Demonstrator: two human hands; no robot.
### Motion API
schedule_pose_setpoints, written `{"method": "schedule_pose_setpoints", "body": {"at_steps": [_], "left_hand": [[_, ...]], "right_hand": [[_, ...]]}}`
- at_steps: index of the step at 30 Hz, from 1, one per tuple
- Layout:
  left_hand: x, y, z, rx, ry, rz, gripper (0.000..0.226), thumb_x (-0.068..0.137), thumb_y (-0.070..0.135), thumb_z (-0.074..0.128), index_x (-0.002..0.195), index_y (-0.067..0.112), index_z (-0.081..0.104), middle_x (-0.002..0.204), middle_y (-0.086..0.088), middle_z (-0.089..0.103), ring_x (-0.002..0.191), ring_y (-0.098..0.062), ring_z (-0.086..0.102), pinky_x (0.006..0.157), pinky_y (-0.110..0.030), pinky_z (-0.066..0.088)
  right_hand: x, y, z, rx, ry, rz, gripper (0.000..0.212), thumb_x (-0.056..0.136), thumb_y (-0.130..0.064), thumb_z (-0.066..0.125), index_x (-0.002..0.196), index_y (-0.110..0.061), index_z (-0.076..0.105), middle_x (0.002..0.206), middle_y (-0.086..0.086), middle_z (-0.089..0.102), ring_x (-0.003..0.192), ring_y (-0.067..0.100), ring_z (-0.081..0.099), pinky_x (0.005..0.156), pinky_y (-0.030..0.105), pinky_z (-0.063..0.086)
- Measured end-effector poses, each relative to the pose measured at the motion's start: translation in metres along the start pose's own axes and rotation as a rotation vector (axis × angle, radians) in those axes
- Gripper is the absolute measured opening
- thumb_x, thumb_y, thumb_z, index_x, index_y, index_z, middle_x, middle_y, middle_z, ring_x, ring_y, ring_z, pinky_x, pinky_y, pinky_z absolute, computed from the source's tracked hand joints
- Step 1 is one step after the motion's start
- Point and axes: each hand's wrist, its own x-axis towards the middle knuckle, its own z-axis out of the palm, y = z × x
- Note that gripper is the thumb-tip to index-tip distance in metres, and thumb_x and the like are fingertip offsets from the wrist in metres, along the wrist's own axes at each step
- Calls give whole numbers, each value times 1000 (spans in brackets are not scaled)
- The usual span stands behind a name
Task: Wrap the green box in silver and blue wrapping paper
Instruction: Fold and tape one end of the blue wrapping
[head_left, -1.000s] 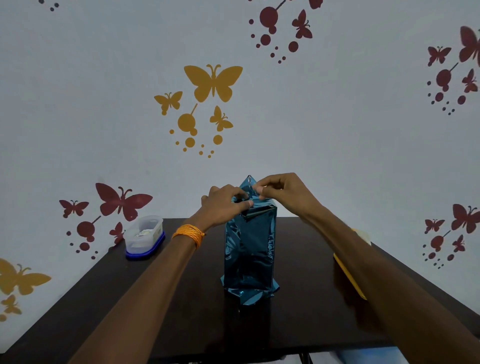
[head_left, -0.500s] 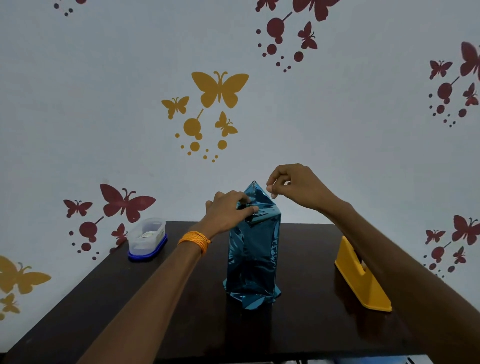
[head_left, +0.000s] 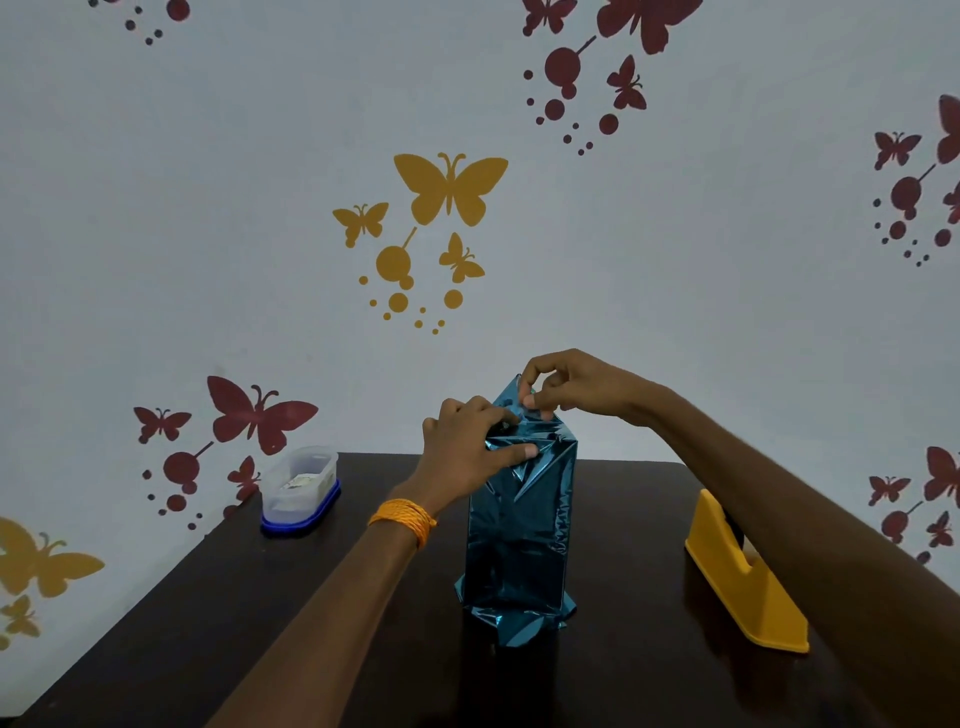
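On dark table (head_left: 156, 639), hands (head_left: 470, 447) fold wrapping paper (head_left: 519, 545).

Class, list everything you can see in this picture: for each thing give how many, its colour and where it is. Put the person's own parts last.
wrapped box: one, shiny blue paper, upright at table centre
plastic container: one, clear with blue base, far left of table
tape dispenser: one, yellow, right of the box
table: one, dark brown
butterfly stickers: many, yellow and maroon, on the wall
wrist thread: one, orange, left wrist
left hand: pressing folded paper at box top
right hand: pinching the top flap
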Motion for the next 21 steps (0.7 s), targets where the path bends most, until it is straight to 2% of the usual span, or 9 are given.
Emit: {"method": "schedule_pose_setpoints", "body": {"at_steps": [5, 8, 11, 14, 17, 18, 21], "left_hand": [[-2, -2, 2, -166, 56, -51, 88, 74, 69, 67, 145, 33, 29, 127, 9, 59, 124, -19, 41, 88, -38, 25], [-2, -3, 4, -206, 71, -57, 100, 72, 68, 71, 148, 34, 17, 124, 10, 59, 123, -18, 43, 87, -38, 25], [-3, -4, 5, -218, 75, -51, 103, 72, 67, 71, 150, 35, 13, 123, 11, 59, 122, -18, 43, 86, -38, 25], [-2, -3, 5, -219, 70, -55, 103, 72, 66, 72, 151, 35, 13, 123, 10, 59, 123, -19, 42, 86, -38, 25], [-1, -3, 5, -211, 68, -54, 103, 72, 67, 71, 150, 35, 13, 124, 10, 59, 125, -19, 42, 87, -38, 25], [-1, -4, 5, -210, 67, -54, 103, 72, 67, 71, 150, 34, 13, 125, 10, 59, 125, -19, 42, 87, -38, 24], [-2, -4, 5, -211, 67, -55, 104, 71, 67, 71, 151, 35, 13, 125, 9, 59, 126, -19, 41, 87, -38, 25]], "right_hand": [[17, 7, 1, -43, -76, 4, 8, 96, -9, 63, 99, -3, 67, 64, -13, 67, 62, 0, 59, 58, 7, 41], [24, 11, 2, -70, -127, 16, 9, 96, -10, 63, 100, -3, 67, 71, -10, 68, 65, 3, 61, 65, 13, 47], [29, 15, 1, -72, -174, 34, 6, 95, -12, 65, 97, -7, 67, 85, 7, 70, 70, 7, 63, 74, 24, 51], [33, 16, -1, -79, -208, 50, 4, 94, -15, 67, 95, -11, 68, 85, 6, 70, 72, 8, 62, 80, 32, 51], [37, 15, -3, -107, -222, 59, 5, 94, -18, 67, 95, -13, 69, 92, 13, 71, 77, 10, 62, 86, 40, 52], [38, 14, -3, -112, -227, 58, 4, 94, -18, 67, 95, -14, 69, 91, 13, 71, 77, 10, 61, 85, 39, 51], [38, 12, -2, -126, -244, 55, 3, 95, -14, 65, 94, -12, 67, 82, 1, 68, 73, 8, 60, 72, 24, 46]]}}
